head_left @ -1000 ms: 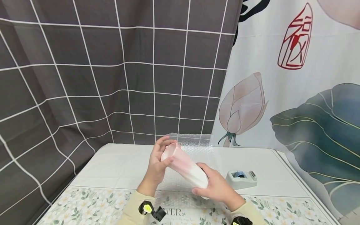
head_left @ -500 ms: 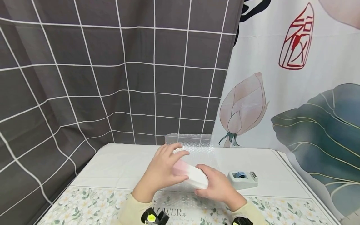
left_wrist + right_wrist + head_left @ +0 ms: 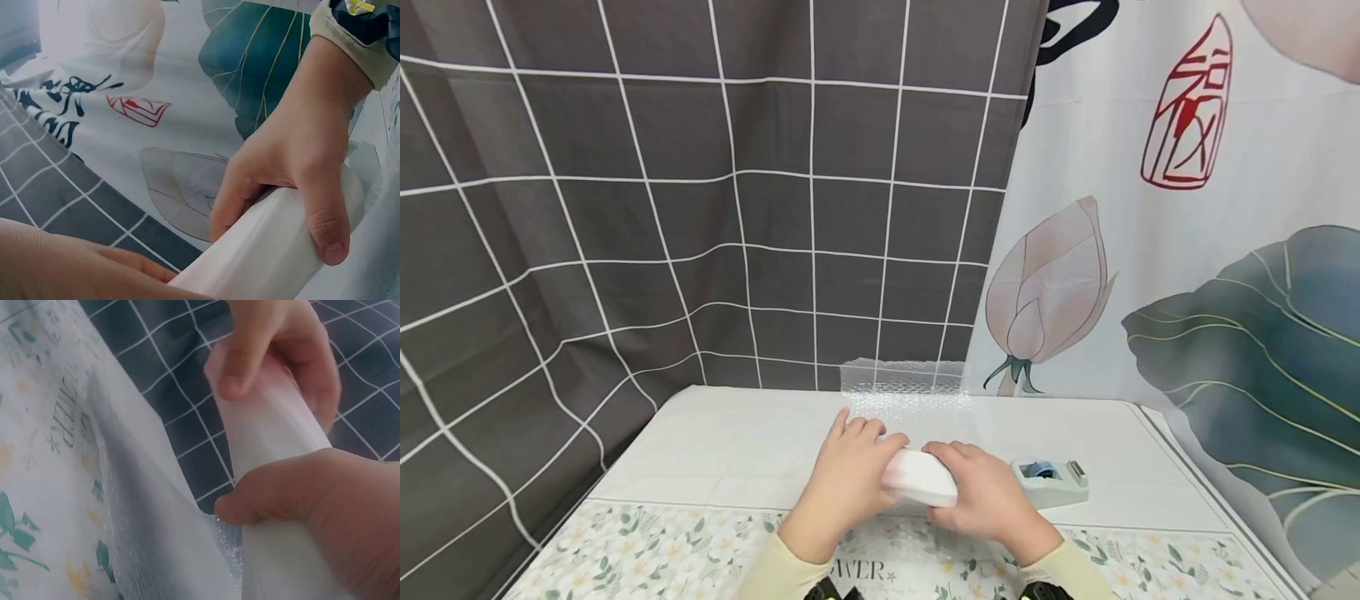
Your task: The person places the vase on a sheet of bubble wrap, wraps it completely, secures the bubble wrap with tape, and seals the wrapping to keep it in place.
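A ribbed vase (image 3: pixel 921 477), white at one end and fading to pink at the other, is held sideways between both hands above the table. My left hand (image 3: pixel 850 471) grips the pink end, covering most of it in the head view. Around the white end my right hand (image 3: pixel 988 493) curls its fingers and thumb. In the right wrist view, the pink end (image 3: pixel 267 394) shows between the left thumb and fingers. The right thumb (image 3: pixel 328 228) lies along the white side in the left wrist view.
Under the hands a sheet of bubble wrap (image 3: pixel 910 408) spreads over the table (image 3: pixel 730 442), its far edge standing up against the grey checked curtain (image 3: pixel 767 283). A pale tape dispenser (image 3: pixel 1060 493) with blue tape stands right of the right hand. A floral mat (image 3: pixel 662 542) covers the front.
My left hand has turned over from supporting the open pink end to gripping it from above. The vase has tipped lower and its opening is hidden. My right hand keeps its hold.
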`<state>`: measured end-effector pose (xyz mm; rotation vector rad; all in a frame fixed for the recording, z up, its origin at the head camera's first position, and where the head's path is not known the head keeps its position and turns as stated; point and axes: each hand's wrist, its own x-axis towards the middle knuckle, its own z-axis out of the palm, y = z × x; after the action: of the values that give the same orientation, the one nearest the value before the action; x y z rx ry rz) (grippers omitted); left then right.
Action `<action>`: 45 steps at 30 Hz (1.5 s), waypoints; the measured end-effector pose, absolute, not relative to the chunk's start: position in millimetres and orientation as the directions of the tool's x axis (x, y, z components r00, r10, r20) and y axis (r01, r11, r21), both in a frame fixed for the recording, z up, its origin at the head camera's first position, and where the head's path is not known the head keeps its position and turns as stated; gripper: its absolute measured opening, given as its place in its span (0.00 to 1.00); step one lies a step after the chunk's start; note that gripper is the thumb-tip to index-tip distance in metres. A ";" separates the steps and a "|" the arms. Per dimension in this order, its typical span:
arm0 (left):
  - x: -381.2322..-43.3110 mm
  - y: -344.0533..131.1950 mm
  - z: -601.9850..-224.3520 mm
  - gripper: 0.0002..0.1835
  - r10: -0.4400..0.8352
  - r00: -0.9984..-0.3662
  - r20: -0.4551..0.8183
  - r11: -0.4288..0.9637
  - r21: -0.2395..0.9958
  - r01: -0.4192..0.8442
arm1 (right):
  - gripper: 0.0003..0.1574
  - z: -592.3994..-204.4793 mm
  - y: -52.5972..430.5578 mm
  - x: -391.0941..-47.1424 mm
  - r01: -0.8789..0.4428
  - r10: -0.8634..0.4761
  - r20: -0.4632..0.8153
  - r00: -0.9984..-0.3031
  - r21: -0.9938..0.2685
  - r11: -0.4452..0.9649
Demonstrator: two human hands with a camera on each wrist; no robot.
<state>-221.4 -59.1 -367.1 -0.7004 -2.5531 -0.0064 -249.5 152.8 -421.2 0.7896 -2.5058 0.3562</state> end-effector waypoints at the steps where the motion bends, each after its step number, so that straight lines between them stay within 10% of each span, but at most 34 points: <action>1: -222.0 -58.5 -368.7 0.39 0.473 -0.763 0.442 0.873 -0.117 0.473 | 0.46 -421.7 152.9 -250.2 -0.594 -0.473 0.529 -0.704 -0.074 0.801; 15: -242.6 -49.4 -403.7 0.40 0.450 -0.835 0.316 0.891 -0.096 0.444 | 0.46 -426.3 152.9 -254.3 -0.607 -0.541 0.580 -0.609 0.099 0.789; 45: -254.9 -45.7 -432.6 0.41 0.469 -0.853 0.229 0.880 -0.040 0.473 | 0.44 -442.5 158.5 -261.6 -0.563 -0.520 0.484 -0.703 0.067 0.824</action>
<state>-254.9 -45.7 -432.6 -0.7158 -2.8182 -0.0266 -261.6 158.5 -442.5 0.8003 -2.5115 0.1171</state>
